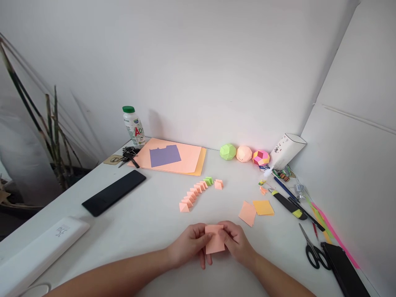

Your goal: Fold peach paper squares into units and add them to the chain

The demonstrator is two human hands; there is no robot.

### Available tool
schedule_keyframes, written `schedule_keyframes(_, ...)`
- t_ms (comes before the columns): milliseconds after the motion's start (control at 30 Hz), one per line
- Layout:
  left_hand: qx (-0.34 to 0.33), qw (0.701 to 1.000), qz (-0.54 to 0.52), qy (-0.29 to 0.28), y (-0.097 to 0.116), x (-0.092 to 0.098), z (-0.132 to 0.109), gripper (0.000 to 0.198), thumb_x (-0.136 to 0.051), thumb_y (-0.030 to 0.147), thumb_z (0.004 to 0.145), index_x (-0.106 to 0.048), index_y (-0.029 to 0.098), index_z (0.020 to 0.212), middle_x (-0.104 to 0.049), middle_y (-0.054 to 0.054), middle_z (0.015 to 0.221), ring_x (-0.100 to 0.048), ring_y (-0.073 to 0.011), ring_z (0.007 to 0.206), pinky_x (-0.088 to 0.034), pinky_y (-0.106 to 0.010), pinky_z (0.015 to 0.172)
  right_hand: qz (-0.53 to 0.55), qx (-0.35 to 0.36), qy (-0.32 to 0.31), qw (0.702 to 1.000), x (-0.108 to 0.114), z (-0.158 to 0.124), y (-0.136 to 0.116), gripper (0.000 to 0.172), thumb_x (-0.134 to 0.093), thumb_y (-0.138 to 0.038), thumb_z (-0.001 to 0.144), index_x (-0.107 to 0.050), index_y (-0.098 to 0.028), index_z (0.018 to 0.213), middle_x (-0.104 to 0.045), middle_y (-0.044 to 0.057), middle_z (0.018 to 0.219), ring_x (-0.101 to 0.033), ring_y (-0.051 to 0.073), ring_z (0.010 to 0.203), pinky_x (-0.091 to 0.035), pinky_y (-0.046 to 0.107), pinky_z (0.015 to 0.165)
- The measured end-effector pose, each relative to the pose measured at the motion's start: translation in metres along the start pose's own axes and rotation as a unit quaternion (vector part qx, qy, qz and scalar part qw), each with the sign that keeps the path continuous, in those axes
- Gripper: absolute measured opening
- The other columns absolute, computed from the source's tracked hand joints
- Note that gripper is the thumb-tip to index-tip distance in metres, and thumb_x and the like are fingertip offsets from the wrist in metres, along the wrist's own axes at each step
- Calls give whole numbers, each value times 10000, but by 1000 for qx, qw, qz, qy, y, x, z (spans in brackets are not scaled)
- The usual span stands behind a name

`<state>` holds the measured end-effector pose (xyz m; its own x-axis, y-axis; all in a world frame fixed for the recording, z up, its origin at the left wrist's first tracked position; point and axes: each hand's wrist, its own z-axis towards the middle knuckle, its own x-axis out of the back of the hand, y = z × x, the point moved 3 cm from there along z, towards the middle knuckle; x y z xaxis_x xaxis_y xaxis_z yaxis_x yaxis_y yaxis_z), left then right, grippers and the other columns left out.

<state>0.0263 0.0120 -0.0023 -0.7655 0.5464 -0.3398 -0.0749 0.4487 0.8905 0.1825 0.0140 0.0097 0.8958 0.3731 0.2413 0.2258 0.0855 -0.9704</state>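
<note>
A small peach paper square (214, 240) lies low on the white table (148, 214), held from both sides. My left hand (188, 245) pinches its left edge with curled fingers. My right hand (236, 241) grips its right edge, thumb on top. Just beyond the hands a curved row of several folded peach paper pieces (192, 194) runs up to a green folded piece (208, 180). Two loose paper squares, one peach (247, 213) and one orange (263, 207), lie to the right of the hands.
Three paper balls, green (228, 151), peach (244, 154) and pink-yellow (260, 157), stand by the wall. Peach sheets with a purple piece (168, 159), a bottle (133, 126), keys (128, 154) and a black case (114, 192) sit left. Scissors (314, 249), pens (291, 194) and a utility knife (286, 203) lie right.
</note>
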Motion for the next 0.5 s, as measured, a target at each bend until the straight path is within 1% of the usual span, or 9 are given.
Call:
schedule_keyframes(67,-4,1000,-5,-5,3,-2,0,398,-523,551,797,-500,154,814,-635,-16,580,-607,-156,479,-462,-250,433,37,-22,-2,999,0,-2,4,278,-460,-422,896,-557,-188,1010,-583,16,703,-539,155,641,-437,272,597)
schedule_keyframes(133,-16,1000,-19,-4,5,-3,0,401,-510,548,808,-506,148,829,-649,-35,654,-615,-151,492,-471,-248,432,80,-36,12,996,0,-4,9,283,-449,-418,904,-470,-211,1095,-558,-3,697,-523,142,602,-435,264,571)
schedule_keyframes(200,-31,999,-35,3,6,-2,0,399,-491,540,825,-514,142,849,-652,-50,725,-617,-142,498,-474,-241,425,108,-24,31,993,1,-5,11,275,-447,-387,906,-399,-239,1133,-557,4,763,-512,132,587,-435,259,552)
schedule_keyframes(233,-37,998,-41,7,6,-2,0,397,-484,536,831,-517,141,857,-646,-48,729,-615,-138,494,-472,-237,418,112,-8,34,993,1,-6,10,262,-447,-362,906,-384,-251,1135,-562,14,803,-517,133,595,-438,261,553)
schedule_keyframes(300,-41,998,-47,14,6,-2,0,396,-490,537,828,-517,143,860,-626,-28,680,-609,-138,479,-467,-233,405,91,43,25,995,-1,-6,6,220,-454,-300,893,-409,-260,1105,-566,38,877,-544,148,651,-453,276,580)
schedule_keyframes(367,-40,998,-45,24,5,-2,-1,396,-512,540,812,-513,147,855,-609,-8,616,-603,-141,463,-460,-231,399,34,116,9,993,-2,-5,-1,168,-472,-237,865,-487,-254,1031,-554,60,926,-564,172,737,-468,299,623)
schedule_keyframes(433,-38,998,-33,36,5,-2,-2,394,-521,538,807,-507,147,849,-608,-1,568,-587,-134,435,-450,-229,401,-23,181,-4,983,-5,-4,-8,142,-506,-194,824,-555,-240,949,-537,82,978,-569,196,814,-480,323,663)
schedule_keyframes(500,-40,998,-21,52,6,-2,-4,388,-516,533,813,-503,146,837,-605,6,521,-562,-122,403,-435,-225,405,-56,204,-10,977,-6,-4,-10,122,-538,-187,798,-590,-230,901,-540,92,971,-575,208,835,-491,330,669)
